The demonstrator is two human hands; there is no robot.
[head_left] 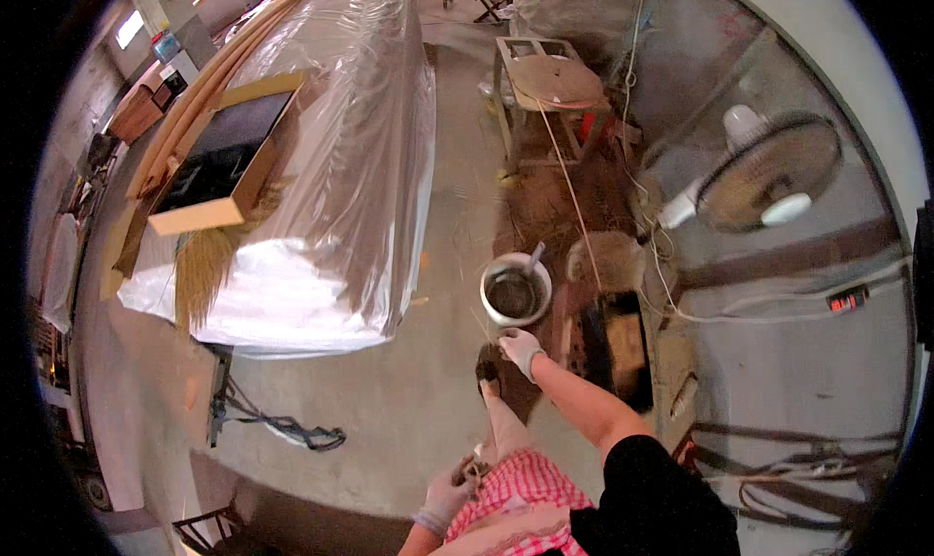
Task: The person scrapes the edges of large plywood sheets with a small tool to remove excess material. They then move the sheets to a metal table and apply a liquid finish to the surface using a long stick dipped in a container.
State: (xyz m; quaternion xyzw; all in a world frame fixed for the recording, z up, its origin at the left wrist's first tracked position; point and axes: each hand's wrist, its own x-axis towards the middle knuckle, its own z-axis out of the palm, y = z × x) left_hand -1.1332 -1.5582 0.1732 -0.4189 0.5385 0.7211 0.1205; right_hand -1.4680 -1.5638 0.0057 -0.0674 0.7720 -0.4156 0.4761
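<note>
My right hand [521, 350], in a white glove, reaches forward just below the rim of a white bowl [487, 308]. Its fingertips are pinched together, and a thin pale strand [482, 321] seems to run from them toward the bowl's left side. Dark grey, wet-looking material [512, 293] lies inside the bowl, with a light-coloured handle [534, 257] leaning out over the far rim. Close to my lap, my gloved left hand [451, 490] is closed around a small brownish thing [474, 470], too blurred to name. Pink checked cloth [533, 473] covers my lap.
A plastic-wrapped stack [341, 167] stands left, bearing an open cardboard box [229, 152] and a straw broom [201, 269]. Ahead is a wooden stool [555, 77]; a fan [769, 172] stands right. A taut cord [569, 181] crosses near the bowl. Black cables [292, 430] lie on the floor.
</note>
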